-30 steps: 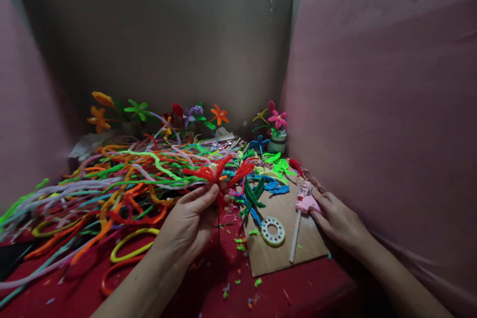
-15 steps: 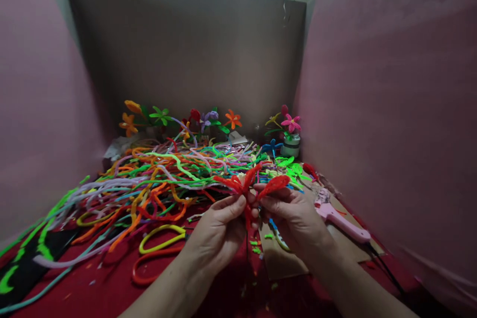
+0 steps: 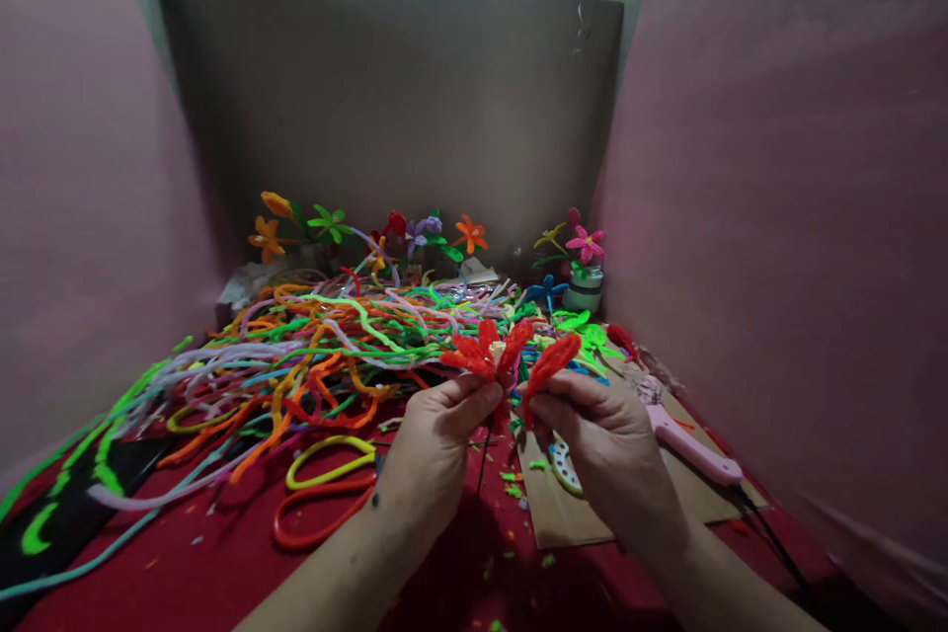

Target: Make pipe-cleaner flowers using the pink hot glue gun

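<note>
Pinched at its base by the left hand [image 3: 435, 434], the red flower [image 3: 478, 355] stood above the cloth [image 3: 170, 578], just beside the petal [image 3: 554, 360] grasped by the right hand [image 3: 608, 444], low holds probably best preserving shape.

The right hand [image 3: 605, 436], at the pink glue gun [image 3: 692, 444] 1 second ago, now pinches a red petal [image 3: 553, 361], held steeper than 0.5 seconds ago. The glue gun lies with its handle uncovered. The red flower [image 3: 483, 362] shows more of its cream centre [image 3: 497, 352].
</note>
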Demonstrator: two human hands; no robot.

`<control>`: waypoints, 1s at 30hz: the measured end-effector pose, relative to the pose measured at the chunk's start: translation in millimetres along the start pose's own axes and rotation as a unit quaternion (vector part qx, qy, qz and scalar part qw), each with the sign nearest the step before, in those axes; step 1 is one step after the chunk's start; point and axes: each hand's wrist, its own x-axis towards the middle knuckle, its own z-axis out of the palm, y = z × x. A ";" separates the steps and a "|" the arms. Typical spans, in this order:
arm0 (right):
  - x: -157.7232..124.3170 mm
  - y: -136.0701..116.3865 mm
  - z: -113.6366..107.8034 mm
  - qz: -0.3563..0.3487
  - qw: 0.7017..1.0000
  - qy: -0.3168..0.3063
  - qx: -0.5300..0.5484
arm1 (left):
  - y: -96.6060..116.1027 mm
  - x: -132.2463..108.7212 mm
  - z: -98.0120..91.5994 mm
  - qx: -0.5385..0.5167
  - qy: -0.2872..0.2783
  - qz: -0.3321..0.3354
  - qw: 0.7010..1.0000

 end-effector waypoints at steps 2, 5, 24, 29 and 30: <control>-1.7 3.0 1.9 0.005 1.000 -0.008 -0.006 | 1.4 -0.8 0.3 0.021 -0.010 0.013 1.000; -1.7 8.7 4.1 -0.003 1.000 -0.010 -0.029 | 3.3 -2.1 2.1 0.043 -0.001 0.018 0.999; 5.1 7.2 8.6 -0.015 0.995 -0.025 -0.098 | -1.2 3.0 -4.3 0.090 0.033 0.066 0.993; 11.3 4.1 4.0 0.102 0.993 -0.056 0.000 | 1.2 1.6 -4.7 0.119 0.013 0.065 0.991; 12.2 4.3 3.4 0.125 0.989 -0.066 0.034 | 1.8 0.9 -4.3 0.121 0.010 0.066 0.990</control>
